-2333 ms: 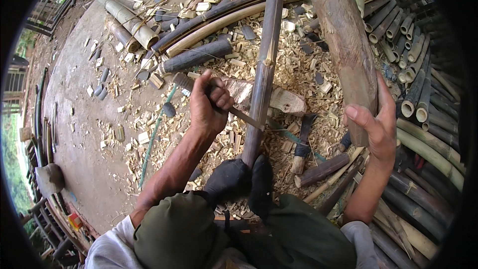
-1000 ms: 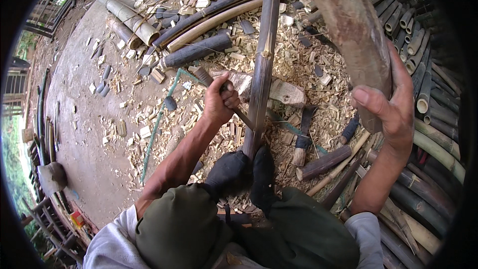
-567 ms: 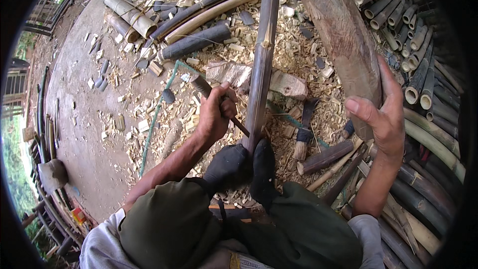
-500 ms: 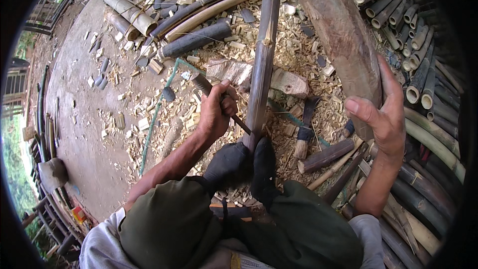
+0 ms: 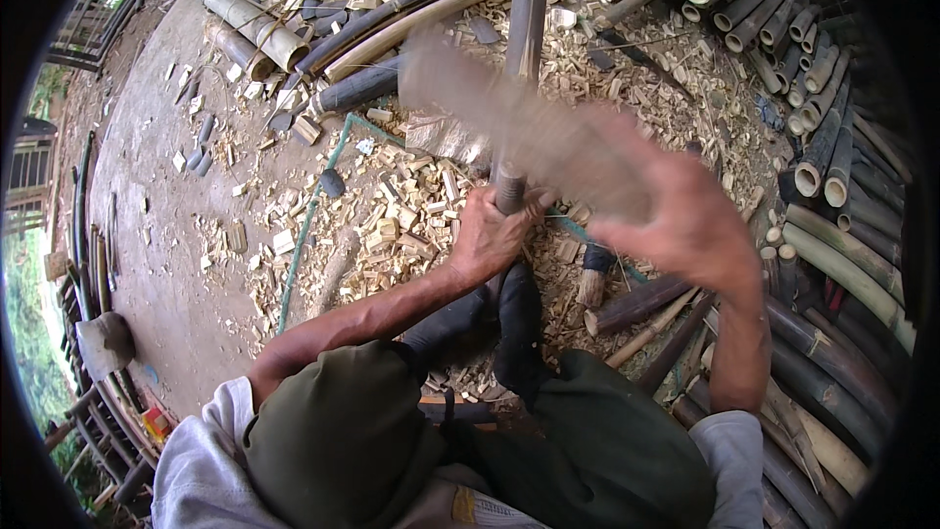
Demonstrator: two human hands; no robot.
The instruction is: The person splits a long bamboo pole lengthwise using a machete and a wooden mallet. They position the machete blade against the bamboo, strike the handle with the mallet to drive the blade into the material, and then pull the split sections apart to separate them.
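Two hands are at work on one bamboo pole (image 5: 521, 49). My left hand (image 5: 493, 235), at the centre of the frame, is closed around the near end of the pole, with a thin dark tool shaft seeming to sit in the same grip; the blur makes that detail uncertain. My right hand (image 5: 685, 220), right of centre, is smeared by motion. It is wrapped around the lower end of a thick wooden club (image 5: 509, 122), which shows only as a pale blurred streak slanting to the upper left across the pole.

The pole's long axis runs from my left hand almost straight up the frame to the top edge. It lies directly ahead of both hands, and the left hand is the nearer one, in contact with it. The right hand stands off to the right of the pole, level with the left.

The pole is dark brown, round and slender, with a lighter strip along its upper part. Pale wood chips (image 5: 411, 225) litter the ground around it. Cut bamboo tubes (image 5: 813, 137) are stacked along the right edge.
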